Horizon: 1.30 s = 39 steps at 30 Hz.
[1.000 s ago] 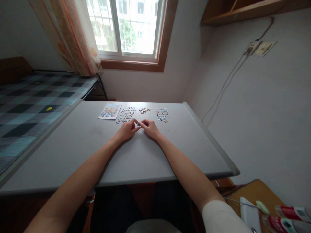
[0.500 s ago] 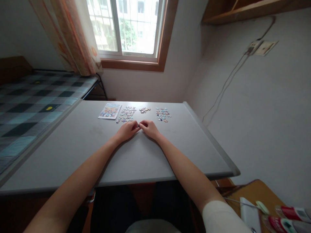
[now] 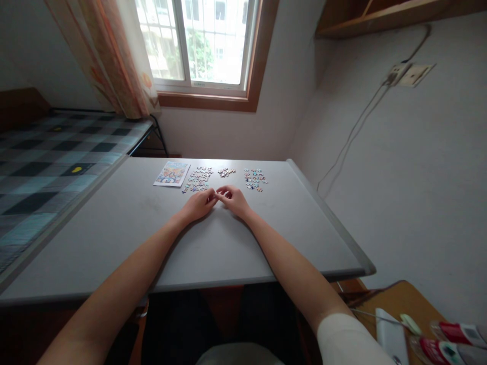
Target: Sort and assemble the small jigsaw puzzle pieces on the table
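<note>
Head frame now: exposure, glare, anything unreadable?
Head view: window partly blown out, room dim around it; head view: soft sheen on the far part of the table; head view: puzzle pieces too small to read their print; head view: anything between left grip and right grip can't be made out.

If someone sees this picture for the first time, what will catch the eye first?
The bright window high, left of centre, probably draws the eye first. Below it, the left hand and right hand meet at the grey table. Beyond them lie three groups of puzzle pieces, with a colourful printed sheet to their left.
</note>
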Available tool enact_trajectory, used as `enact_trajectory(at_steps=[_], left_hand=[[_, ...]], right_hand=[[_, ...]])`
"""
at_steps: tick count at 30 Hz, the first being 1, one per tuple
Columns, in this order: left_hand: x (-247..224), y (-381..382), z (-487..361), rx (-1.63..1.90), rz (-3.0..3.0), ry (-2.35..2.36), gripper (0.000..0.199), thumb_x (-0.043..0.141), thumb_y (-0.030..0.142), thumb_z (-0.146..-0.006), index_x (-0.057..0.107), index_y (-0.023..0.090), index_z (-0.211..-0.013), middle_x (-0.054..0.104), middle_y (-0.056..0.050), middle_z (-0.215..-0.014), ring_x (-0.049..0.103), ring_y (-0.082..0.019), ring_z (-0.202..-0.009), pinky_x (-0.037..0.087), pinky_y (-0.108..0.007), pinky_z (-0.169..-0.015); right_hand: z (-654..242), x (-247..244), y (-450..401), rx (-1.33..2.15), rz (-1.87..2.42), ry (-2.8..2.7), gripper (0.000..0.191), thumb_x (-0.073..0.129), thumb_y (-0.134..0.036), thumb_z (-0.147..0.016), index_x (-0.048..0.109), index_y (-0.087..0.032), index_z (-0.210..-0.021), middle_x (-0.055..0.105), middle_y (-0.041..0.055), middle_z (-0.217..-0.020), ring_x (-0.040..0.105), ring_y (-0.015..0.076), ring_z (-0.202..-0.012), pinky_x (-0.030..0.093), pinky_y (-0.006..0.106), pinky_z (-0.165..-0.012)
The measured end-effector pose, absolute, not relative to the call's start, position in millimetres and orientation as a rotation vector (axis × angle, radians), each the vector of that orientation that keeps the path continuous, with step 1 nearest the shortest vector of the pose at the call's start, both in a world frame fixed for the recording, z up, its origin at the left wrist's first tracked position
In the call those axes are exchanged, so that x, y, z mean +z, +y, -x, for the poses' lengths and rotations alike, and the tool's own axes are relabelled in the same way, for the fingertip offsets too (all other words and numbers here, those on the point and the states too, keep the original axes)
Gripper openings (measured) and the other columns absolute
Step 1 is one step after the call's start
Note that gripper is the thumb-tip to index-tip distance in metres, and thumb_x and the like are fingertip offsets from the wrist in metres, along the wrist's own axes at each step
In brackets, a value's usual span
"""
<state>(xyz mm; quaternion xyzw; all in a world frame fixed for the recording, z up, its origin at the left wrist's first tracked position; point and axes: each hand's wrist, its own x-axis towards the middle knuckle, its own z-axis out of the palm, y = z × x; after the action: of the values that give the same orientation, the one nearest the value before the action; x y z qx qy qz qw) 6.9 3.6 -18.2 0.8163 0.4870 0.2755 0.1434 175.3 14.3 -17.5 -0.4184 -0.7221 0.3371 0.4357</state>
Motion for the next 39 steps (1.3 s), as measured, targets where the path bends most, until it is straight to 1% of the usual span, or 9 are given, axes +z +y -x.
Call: enact_trajectory(at_steps=[4, 7, 10, 12, 14, 23, 28, 32, 39], left_hand=[[-18, 3, -7, 0.784, -2.375, 1.394, 0.019, 0.046, 0.034, -0.084, 0.051, 0.018, -0.073, 0.054, 0.001, -0.062, 0.046, -0.012, -0.055, 0.031, -0.024, -0.054], [-17, 3, -7, 0.774, -2.364, 1.401, 0.024, 0.046, 0.038, -0.085, 0.053, 0.018, -0.074, 0.055, 0.001, -0.063, 0.047, -0.012, -0.056, 0.033, -0.023, -0.054], [-17, 3, -8, 0.793, -2.322, 1.396, 0.024, 0.046, 0.039, -0.086, 0.058, 0.018, -0.084, 0.059, 0.0, -0.068, 0.05, -0.012, -0.058, 0.035, -0.023, -0.056], [-17, 3, -8, 0.796, -2.306, 1.387, 0.024, 0.048, 0.037, -0.085, 0.06, 0.019, -0.095, 0.06, 0.001, -0.071, 0.051, -0.011, -0.059, 0.037, -0.023, -0.058], [-17, 3, -8, 0.786, -2.311, 1.382, 0.026, 0.049, 0.035, -0.084, 0.061, 0.02, -0.1, 0.061, 0.001, -0.072, 0.051, -0.011, -0.059, 0.038, -0.023, -0.059], [-13, 0, -7, 0.759, -2.38, 1.326, 0.023, 0.049, 0.033, -0.084, 0.067, 0.02, -0.088, 0.061, -0.001, -0.076, 0.051, -0.011, -0.063, 0.039, -0.022, -0.061], [-12, -1, -8, 0.741, -2.401, 1.33, 0.024, 0.047, 0.034, -0.085, 0.067, 0.021, -0.087, 0.06, -0.001, -0.074, 0.051, -0.012, -0.064, 0.039, -0.022, -0.061], [-12, -2, -10, 0.735, -2.419, 1.343, 0.023, 0.047, 0.034, -0.086, 0.067, 0.022, -0.088, 0.06, 0.0, -0.074, 0.052, -0.012, -0.065, 0.039, -0.023, -0.062], [-9, -3, -11, 0.705, -2.429, 1.361, 0.022, 0.047, 0.032, -0.085, 0.066, 0.022, -0.09, 0.061, -0.001, -0.075, 0.053, -0.012, -0.066, 0.039, -0.023, -0.063]], right_hand=[[-176, -17, 14, 0.86, 0.964, -1.795, 0.017, 0.064, -0.03, -0.073, 0.065, -0.016, -0.084, 0.061, 0.0033, -0.089, 0.056, 0.0094, -0.069, 0.045, 0.022, -0.062], [-176, -19, 16, 0.865, 0.977, -1.777, 0.014, 0.065, -0.029, -0.072, 0.063, -0.015, -0.075, 0.059, 0.0015, -0.081, 0.055, 0.0092, -0.066, 0.044, 0.022, -0.061], [-179, -21, 20, 0.89, 0.949, -1.741, 0.017, 0.064, -0.027, -0.072, 0.065, -0.016, -0.086, 0.057, -0.0021, -0.068, 0.051, 0.0088, -0.06, 0.044, 0.023, -0.06], [-182, -20, 24, 0.877, 0.94, -1.706, 0.022, 0.062, -0.026, -0.074, 0.066, -0.018, -0.094, 0.057, -0.0021, -0.07, 0.05, 0.0084, -0.058, 0.044, 0.023, -0.06], [-185, -15, 31, 0.864, 0.964, -1.665, 0.019, 0.059, -0.025, -0.075, 0.068, -0.018, -0.091, 0.06, 0.0003, -0.077, 0.052, 0.0084, -0.059, 0.045, 0.024, -0.06], [-178, 19, 99, 0.718, 1.267, -1.767, 0.007, 0.063, -0.015, -0.067, 0.067, -0.014, -0.073, 0.068, 0.0034, -0.073, 0.063, 0.0131, -0.069, 0.05, 0.025, -0.068], [-160, 29, 133, 0.588, 1.552, -1.84, 0.013, 0.061, -0.011, -0.067, 0.07, -0.013, -0.076, 0.07, 0.0059, -0.076, 0.063, 0.0151, -0.07, 0.049, 0.024, -0.067], [-145, 27, 150, 0.488, 1.672, -1.883, 0.013, 0.062, -0.014, -0.07, 0.072, -0.016, -0.078, 0.071, 0.0064, -0.085, 0.064, 0.0158, -0.083, 0.047, 0.024, -0.076], [-128, 14, 163, 0.403, 1.954, -1.853, 0.015, 0.062, -0.025, -0.074, 0.071, -0.024, -0.087, 0.069, 0.0061, -0.096, 0.059, 0.0217, -0.098, 0.042, 0.034, -0.085]])
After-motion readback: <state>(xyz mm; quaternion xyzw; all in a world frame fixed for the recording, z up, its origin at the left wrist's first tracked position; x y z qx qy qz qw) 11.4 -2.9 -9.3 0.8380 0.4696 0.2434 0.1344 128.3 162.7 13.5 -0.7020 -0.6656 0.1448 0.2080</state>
